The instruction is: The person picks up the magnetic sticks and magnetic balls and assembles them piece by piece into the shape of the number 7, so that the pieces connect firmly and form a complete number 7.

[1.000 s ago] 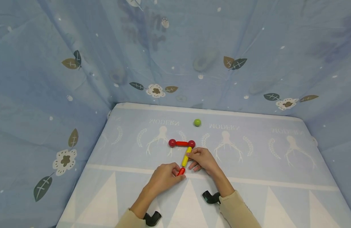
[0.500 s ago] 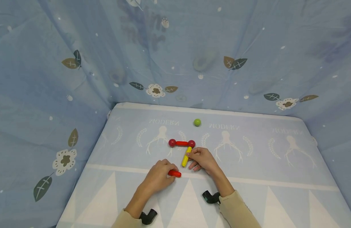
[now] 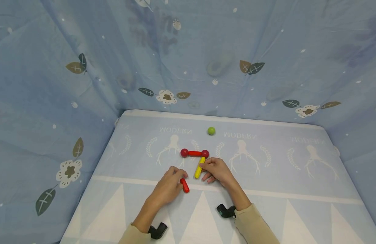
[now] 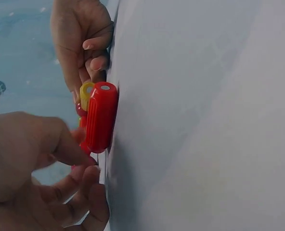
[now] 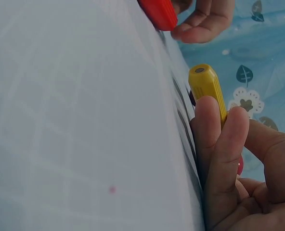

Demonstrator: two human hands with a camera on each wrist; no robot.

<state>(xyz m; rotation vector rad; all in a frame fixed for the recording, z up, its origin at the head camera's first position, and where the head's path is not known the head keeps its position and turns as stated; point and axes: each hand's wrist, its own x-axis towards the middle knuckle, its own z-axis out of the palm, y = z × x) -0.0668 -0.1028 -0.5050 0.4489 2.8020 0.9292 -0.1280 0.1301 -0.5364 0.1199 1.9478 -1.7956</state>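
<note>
In the head view, a red stick (image 3: 184,185) lies on the table beside my left hand (image 3: 167,186). The left wrist view shows that red stick (image 4: 102,118) with a round metal spot on its end; my left fingers (image 4: 87,185) are loosely bent close to its other end and not wrapped round it. My right hand (image 3: 218,172) pinches a yellow stick (image 3: 199,168) between thumb and finger. That stick's far end meets a dark red ball (image 3: 205,154). From this ball another red stick (image 3: 195,153) runs left to a second dark red ball (image 3: 184,153).
A green ball (image 3: 211,131) sits farther back on the patterned table cover (image 3: 267,162). Blue printed cloth (image 3: 188,61) hangs behind and at both sides. Black curved fittings (image 3: 226,210) stick out by both sleeves.
My left hand has drawn the red stick back from the yellow stick's near end, turned it and loosened its fingers from it. The right hand and yellow stick have stayed in place.
</note>
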